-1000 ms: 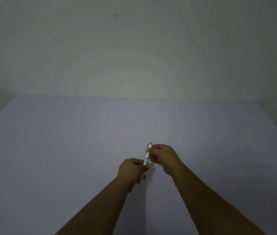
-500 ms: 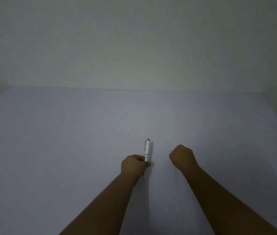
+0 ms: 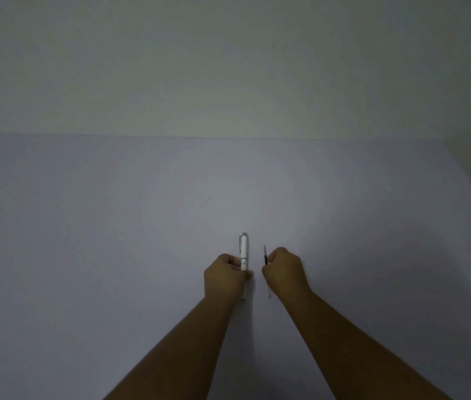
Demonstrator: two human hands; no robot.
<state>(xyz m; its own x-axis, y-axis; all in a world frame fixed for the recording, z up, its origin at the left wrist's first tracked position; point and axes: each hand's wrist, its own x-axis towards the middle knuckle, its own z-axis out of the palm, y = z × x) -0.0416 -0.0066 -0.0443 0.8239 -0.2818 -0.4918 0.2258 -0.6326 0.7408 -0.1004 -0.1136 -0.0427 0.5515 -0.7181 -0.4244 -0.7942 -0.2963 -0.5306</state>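
My left hand (image 3: pixel 225 277) grips a white pen body (image 3: pixel 243 249) with a grey cap end and a clip, held pointing away from me over the table. My right hand (image 3: pixel 284 272) pinches a thin pen refill (image 3: pixel 265 255); its dark tip sticks out past my fingers and its pale tail shows below my hand. The two hands are side by side, a small gap between them. The pen and the refill lie roughly parallel.
A plain pale lilac table (image 3: pixel 113 241) fills the lower view and ends at a bare off-white wall (image 3: pixel 228 67) behind. The light is dim.
My hands were together on the pen, then drew apart. The right hand now holds the thin refill apart from the pen body, and has come back a little closer to the left hand.
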